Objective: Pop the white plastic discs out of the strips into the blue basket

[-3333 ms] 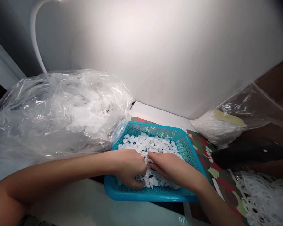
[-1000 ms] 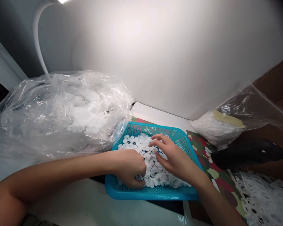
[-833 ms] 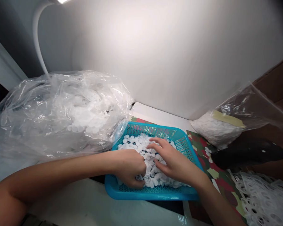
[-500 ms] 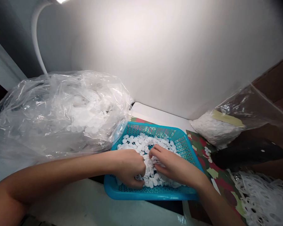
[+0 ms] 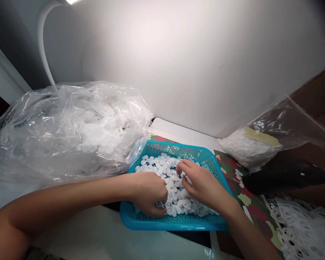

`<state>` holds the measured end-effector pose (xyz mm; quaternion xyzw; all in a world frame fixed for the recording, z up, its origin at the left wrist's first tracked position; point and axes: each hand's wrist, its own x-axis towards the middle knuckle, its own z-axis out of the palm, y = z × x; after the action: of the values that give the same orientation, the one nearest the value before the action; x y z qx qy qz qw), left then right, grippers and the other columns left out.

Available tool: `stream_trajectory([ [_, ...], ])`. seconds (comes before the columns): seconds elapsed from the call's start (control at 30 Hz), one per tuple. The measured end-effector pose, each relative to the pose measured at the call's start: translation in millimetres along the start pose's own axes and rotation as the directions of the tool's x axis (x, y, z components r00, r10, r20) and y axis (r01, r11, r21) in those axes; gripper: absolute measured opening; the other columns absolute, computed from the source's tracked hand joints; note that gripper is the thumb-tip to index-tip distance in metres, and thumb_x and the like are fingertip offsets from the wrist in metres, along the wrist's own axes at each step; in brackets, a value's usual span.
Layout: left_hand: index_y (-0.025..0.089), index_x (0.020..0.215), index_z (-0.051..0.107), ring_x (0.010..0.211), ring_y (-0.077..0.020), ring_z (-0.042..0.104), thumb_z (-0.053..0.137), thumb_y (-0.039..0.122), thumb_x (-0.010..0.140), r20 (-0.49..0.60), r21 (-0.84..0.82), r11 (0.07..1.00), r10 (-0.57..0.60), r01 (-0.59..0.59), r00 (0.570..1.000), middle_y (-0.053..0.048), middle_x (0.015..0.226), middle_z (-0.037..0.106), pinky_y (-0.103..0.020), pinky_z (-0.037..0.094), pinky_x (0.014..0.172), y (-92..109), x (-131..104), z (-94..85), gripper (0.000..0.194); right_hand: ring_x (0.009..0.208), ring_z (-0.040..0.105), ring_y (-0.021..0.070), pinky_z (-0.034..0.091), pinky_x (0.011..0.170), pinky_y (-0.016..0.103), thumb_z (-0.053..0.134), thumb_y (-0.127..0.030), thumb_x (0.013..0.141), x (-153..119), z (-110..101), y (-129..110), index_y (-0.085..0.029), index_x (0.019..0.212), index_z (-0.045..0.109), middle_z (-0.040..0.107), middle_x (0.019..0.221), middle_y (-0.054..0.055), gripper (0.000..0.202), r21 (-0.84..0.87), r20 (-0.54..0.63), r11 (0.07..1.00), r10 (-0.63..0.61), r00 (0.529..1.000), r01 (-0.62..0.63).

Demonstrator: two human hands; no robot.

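Left hand (image 5: 148,193): one, bare, at the end of a forearm lying nearly level from the left; knuckles up, clenched in a loose fist, white showing in the gap by the thumb; whether pieces are held inside cannot be told. Right hand (image 5: 202,180): one, bare, forearm slanting up from the lower right; palm down, fingers bent, thumb close to the index fingertip; whether a piece is pinched there cannot be told. White discs (image 5: 176,195): a great many, small, flat, round, heaped loose beneath and between the hands, inside the basket. Basket (image 5: 176,226): one, turquoise, rectangular, walls pierced, rim rounded. Surface: pale and smooth on the near side (image 5: 111,234); camouflage-patterned covering (image 5: 245,198) to the right, in red, green and cream, with a few stray discs (image 5: 238,174). White perforated sheets (image 5: 311,231): a tangled pile, lower right, with round holes. Black object (image 5: 287,177): one, elongated, just beyond the pile. Large clear bag (image 5: 43,137): left, crumpled, white pieces within. Smaller clear bag (image 5: 249,148): right, white contents, yellow strip (image 5: 260,137). Lamp (image 5: 42,43): white, curved neck, lit. Wall (image 5: 195,72): pale, behind all.
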<state>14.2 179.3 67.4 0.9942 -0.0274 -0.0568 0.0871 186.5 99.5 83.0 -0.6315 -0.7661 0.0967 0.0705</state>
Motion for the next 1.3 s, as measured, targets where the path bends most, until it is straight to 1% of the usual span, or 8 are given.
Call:
stream_trajectory([
  [0.17, 0.018, 0.060, 0.066, 0.037, -0.0140, 0.041, 0.052, 0.036, 0.075, -0.004, -0.010, 1.000, 0.007, -0.007, 1.000, -0.003, 0.047, 0.059, -0.028, 0.024, 0.039, -0.5, 0.2, 1.8, 0.027, 0.090, 0.048, 0.0216, 0.040, 0.074, 0.031, 0.047, -0.013, 0.074, -3.4, 3.2, 2.7, -0.019, 0.100, 0.049, 0.050, 0.099, 0.008, 0.027, 0.019, 0.130, 1.000, -0.020, 0.991, 0.017],
  [0.4, 0.019, 0.061, 0.067, 0.037, -0.0141, 0.042, 0.053, 0.035, 0.074, 0.008, -0.008, 1.000, -0.007, 0.007, 1.000, -0.003, 0.047, 0.059, -0.027, 0.023, 0.039, 0.5, 0.2, -1.4, 0.025, 0.077, 0.050, 0.0168, 0.040, 0.064, 0.026, 0.042, 0.000, 0.067, -1.5, 4.5, 0.7, -0.018, 0.084, 0.049, 0.053, 0.085, 0.004, 0.025, 0.081, 0.196, 0.997, -0.002, 0.981, -0.014],
  [0.5, 0.019, 0.061, 0.067, 0.036, -0.0139, 0.042, 0.053, 0.035, 0.074, 0.006, -0.003, 1.000, -0.001, 0.001, 1.000, -0.003, 0.047, 0.060, -0.027, 0.023, 0.038, 0.5, 0.5, -1.7, 0.025, 0.080, 0.051, 0.0162, 0.043, 0.069, 0.027, 0.039, 0.000, 0.072, 1.3, 4.0, 1.3, -0.019, 0.087, 0.050, 0.053, 0.089, 0.004, 0.026, 0.097, 0.076, 0.995, -0.020, 0.997, 0.013],
  [0.6, 0.018, 0.060, 0.067, 0.036, -0.0137, 0.042, 0.053, 0.035, 0.074, -0.001, 0.000, 1.000, 0.002, -0.002, 1.000, -0.003, 0.047, 0.060, -0.027, 0.024, 0.038, 0.5, 0.4, -1.2, 0.026, 0.097, 0.050, 0.0191, 0.043, 0.080, 0.032, 0.037, -0.002, 0.077, 4.1, 4.6, 2.7, -0.020, 0.104, 0.049, 0.050, 0.108, 0.007, 0.035, 0.036, -0.097, 0.999, 0.000, 0.995, 0.004],
  [0.67, 0.018, 0.060, 0.066, 0.037, -0.0136, 0.043, 0.054, 0.035, 0.074, -0.004, 0.002, 1.000, -0.001, 0.001, 1.000, -0.003, 0.047, 0.060, -0.027, 0.023, 0.038, 0.6, 0.2, -1.1, 0.026, 0.111, 0.043, 0.0218, 0.041, 0.088, 0.035, 0.037, -0.005, 0.079, 4.5, 7.5, 5.0, -0.021, 0.116, 0.045, 0.044, 0.123, 0.008, 0.041, -0.020, -0.128, 1.000, -0.002, 0.992, -0.001],
  [0.83, 0.018, 0.060, 0.067, 0.038, -0.0137, 0.045, 0.054, 0.035, 0.074, -0.005, 0.001, 1.000, 0.001, -0.001, 1.000, -0.004, 0.048, 0.060, -0.027, 0.024, 0.039, 0.5, 0.1, -0.9, 0.026, 0.126, 0.029, 0.0233, 0.032, 0.099, 0.039, 0.036, -0.007, 0.079, 0.4, 16.0, 12.0, -0.019, 0.132, 0.031, 0.027, 0.141, 0.010, 0.054, -0.081, 0.087, 0.994, -0.063, 0.994, 0.070],
  [1.03, 0.018, 0.060, 0.066, 0.037, -0.0135, 0.043, 0.054, 0.035, 0.074, 0.001, -0.007, 1.000, 0.001, -0.001, 1.000, -0.003, 0.047, 0.059, -0.027, 0.021, 0.038, 0.5, 0.0, -0.7, 0.025, 0.104, 0.045, 0.0210, 0.041, 0.085, 0.034, 0.038, -0.003, 0.074, -1.3, 6.7, 6.4, -0.017, 0.102, 0.050, 0.050, 0.113, 0.010, 0.033, -0.022, 0.124, 0.996, -0.088, 0.988, 0.091],
  [1.3, 0.018, 0.059, 0.066, 0.036, -0.0131, 0.041, 0.053, 0.035, 0.074, -0.015, 0.012, 1.000, 0.005, -0.005, 1.000, -0.003, 0.046, 0.059, -0.027, 0.021, 0.038, -0.2, -0.2, 1.6, 0.026, 0.082, 0.043, 0.0191, 0.037, 0.070, 0.030, 0.043, -0.007, 0.072, -2.6, 3.9, 1.4, -0.017, 0.084, 0.048, 0.049, 0.090, 0.006, 0.017, -0.030, 0.196, 0.988, -0.145, 0.970, 0.153],
])
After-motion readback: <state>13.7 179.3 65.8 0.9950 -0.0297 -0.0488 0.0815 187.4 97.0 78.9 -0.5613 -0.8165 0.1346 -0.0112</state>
